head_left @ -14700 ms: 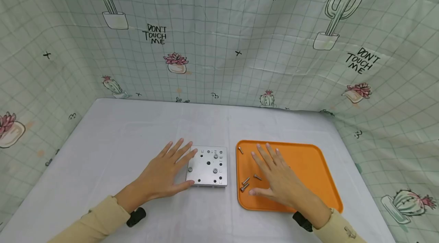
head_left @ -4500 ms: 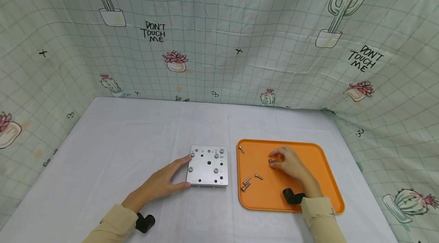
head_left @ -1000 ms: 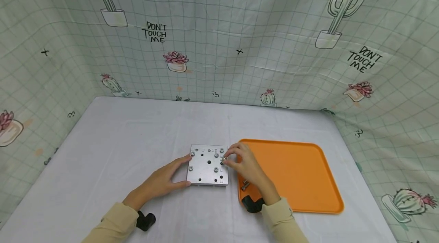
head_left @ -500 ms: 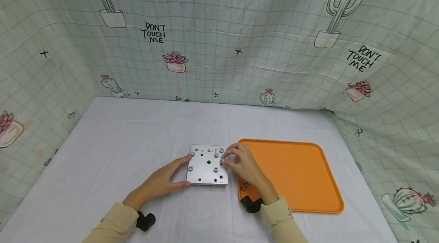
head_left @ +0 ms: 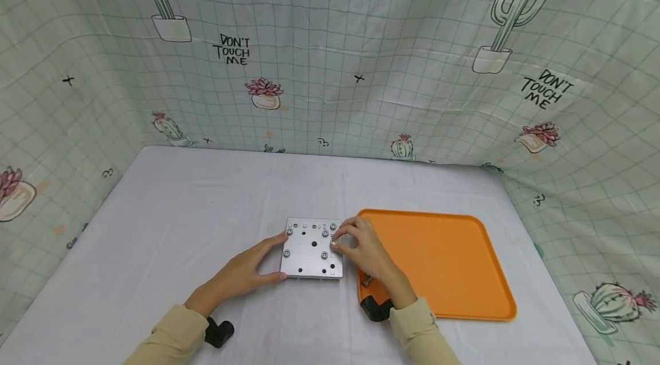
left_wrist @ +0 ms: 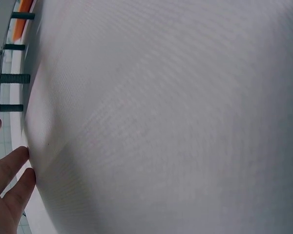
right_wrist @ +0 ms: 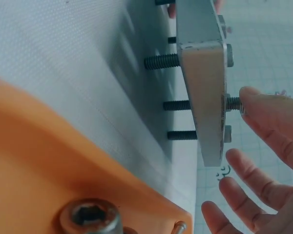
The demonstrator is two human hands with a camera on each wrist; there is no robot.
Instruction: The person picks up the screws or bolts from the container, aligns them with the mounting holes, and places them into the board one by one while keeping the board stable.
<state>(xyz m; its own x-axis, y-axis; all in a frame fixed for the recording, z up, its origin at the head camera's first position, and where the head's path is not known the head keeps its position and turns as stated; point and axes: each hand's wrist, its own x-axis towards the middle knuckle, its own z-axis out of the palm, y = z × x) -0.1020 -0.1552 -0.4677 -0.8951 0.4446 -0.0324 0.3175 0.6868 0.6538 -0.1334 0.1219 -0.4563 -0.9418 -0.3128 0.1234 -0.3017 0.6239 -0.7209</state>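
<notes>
A silver metal plate [head_left: 306,262] with holes lies on the white table, several hex-socket bolts in it. Their threaded ends [right_wrist: 162,61] stick out beneath in the right wrist view. My left hand [head_left: 239,276] holds the plate's left side between index finger and thumb; other fingertips [left_wrist: 24,178] rest by the cloth. With thumb and index finger, my right hand [head_left: 373,250] pinches a bolt [head_left: 334,242] near the plate's right edge. That bolt stands upright partway in a hole, some thread [right_wrist: 233,103] showing above the surface. The fingers partly cover its head.
An orange tray [head_left: 443,262] stands right of the plate, under my right forearm. A loose bolt [head_left: 367,281] lies near its left edge, and the right wrist view shows a large bolt head [right_wrist: 90,217] there. Patterned cloth [head_left: 330,67] hangs behind the table.
Since 4.5 seconds ago, my right hand has brought a bolt from the tray to the plate. Over the last second the bolt has sunk slightly. My left hand stays put.
</notes>
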